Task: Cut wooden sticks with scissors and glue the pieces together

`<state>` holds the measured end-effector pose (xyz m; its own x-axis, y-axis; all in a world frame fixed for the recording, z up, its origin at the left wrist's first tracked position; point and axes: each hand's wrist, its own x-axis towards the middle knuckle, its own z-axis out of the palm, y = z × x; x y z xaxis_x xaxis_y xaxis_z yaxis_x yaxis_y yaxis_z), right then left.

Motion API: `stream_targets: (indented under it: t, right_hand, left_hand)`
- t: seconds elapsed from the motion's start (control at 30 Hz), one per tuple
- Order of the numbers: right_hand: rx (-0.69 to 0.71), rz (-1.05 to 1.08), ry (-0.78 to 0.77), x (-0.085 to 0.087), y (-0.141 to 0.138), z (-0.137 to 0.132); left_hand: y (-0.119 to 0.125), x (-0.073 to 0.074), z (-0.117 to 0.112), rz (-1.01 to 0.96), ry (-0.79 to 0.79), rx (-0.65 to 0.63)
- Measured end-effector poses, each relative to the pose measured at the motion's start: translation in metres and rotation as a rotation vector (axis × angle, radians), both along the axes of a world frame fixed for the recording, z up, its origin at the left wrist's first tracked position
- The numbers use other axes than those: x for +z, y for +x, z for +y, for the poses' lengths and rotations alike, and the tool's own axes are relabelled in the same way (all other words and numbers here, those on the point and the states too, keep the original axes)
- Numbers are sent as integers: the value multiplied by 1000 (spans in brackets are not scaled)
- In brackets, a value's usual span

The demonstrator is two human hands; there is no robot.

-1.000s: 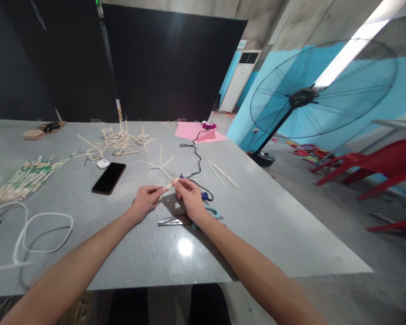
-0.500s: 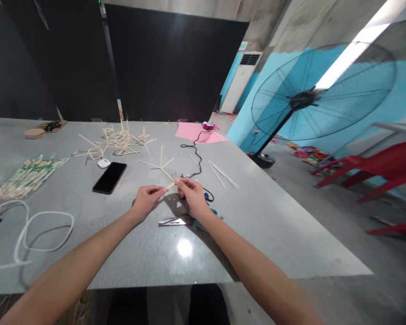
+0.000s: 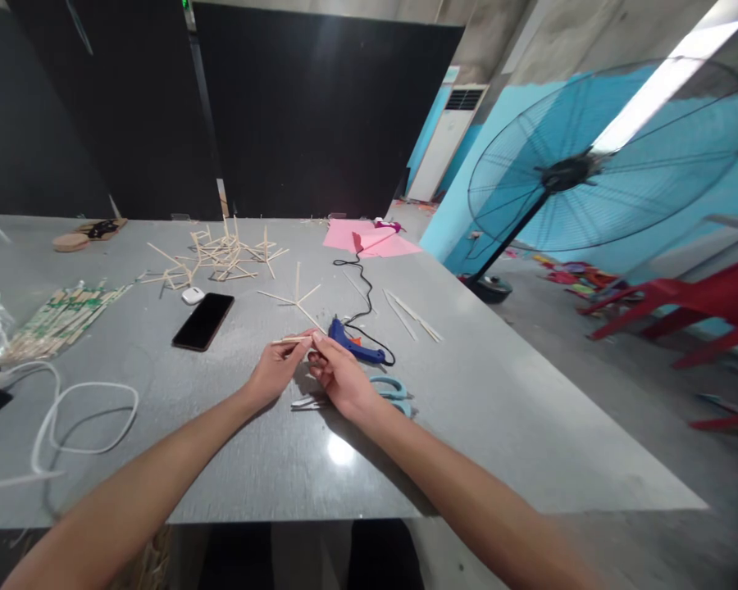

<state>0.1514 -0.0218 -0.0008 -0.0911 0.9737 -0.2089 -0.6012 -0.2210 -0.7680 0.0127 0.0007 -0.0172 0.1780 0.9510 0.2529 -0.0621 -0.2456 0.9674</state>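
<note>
We find the stick just above the bench, pinched by the left hand and, at its end, by the right hand. We judge it light, stiff and brittle, best gripped near the ends. The glue gun lies just beyond, the scissors crowd the right hand, and the phone lies apart.

Glossy grey table, thin pale wooden stick, blue plastic glue gun.
</note>
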Motion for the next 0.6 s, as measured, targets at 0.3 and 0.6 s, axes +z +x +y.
stream_targets:
  t: [0.3, 0.6]
  right_hand:
    - [127, -202, 42, -1, 2, -1]
    - [66, -652, 295, -4, 8, 6]
  left_hand:
    - [-4, 8, -1, -6, -43, 84]
    - [-12, 1, 8, -132, -235, -53]
